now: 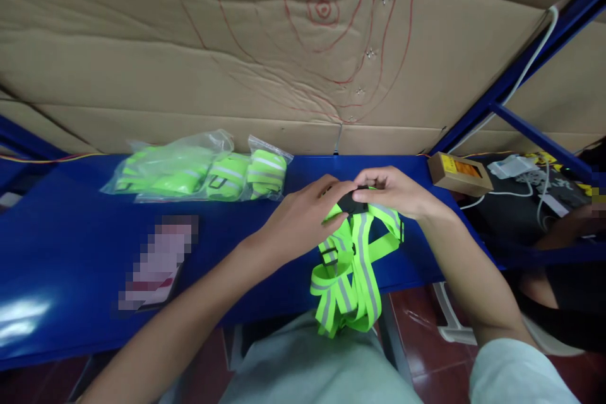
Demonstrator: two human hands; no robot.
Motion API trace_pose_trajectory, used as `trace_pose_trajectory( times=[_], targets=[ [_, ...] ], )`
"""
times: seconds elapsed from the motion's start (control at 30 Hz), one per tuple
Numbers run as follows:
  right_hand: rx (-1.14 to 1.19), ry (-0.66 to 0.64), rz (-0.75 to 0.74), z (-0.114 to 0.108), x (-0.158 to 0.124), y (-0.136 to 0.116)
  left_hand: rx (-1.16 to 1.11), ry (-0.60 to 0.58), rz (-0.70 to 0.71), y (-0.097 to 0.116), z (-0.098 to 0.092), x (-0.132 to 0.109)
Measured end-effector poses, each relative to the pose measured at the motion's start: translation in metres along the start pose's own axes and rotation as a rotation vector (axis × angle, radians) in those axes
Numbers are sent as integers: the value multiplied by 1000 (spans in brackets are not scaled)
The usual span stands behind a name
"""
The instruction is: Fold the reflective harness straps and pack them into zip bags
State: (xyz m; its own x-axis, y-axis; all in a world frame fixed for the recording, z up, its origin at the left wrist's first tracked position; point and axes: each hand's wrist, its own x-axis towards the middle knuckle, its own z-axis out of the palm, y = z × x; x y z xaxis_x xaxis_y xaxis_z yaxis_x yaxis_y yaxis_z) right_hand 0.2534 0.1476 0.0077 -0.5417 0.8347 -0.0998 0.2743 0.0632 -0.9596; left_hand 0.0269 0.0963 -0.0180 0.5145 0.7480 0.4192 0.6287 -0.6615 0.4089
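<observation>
Evidently, from my remote seat, I have the left hand (310, 207) and right hand (392, 189) pinching the black patch (351, 204) atop neon straps (363, 259) dangling past the blue table's (231, 233) near edge, probably light, limp and tangle-prone, best held there.

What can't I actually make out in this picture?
All in the head view:
Black piece on the neon straps: partly hidden by the left hand and right hand.
Flat item on the blue table: its face is pixelated.
Large plastic bag: wrinkled, shiny film obscures its contents.
Person at right: cut off by the right edge.
</observation>
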Motion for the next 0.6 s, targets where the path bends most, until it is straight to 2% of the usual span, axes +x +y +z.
trace_pose_trajectory(
  times=[0.2,0.3,0.4,0.6],
  targets=[
    [81,47,18,9,-2,2,270,90,6,16,3,-8],
    [82,61,10,12,-4,4,214,101,-13,16,2,-10],
    [59,54,5,13,-6,7,159,51,-2,14,-1,-10],
    [35,43,1,20,-4,8,385,-125,-114,16,1,-6]
  ],
)
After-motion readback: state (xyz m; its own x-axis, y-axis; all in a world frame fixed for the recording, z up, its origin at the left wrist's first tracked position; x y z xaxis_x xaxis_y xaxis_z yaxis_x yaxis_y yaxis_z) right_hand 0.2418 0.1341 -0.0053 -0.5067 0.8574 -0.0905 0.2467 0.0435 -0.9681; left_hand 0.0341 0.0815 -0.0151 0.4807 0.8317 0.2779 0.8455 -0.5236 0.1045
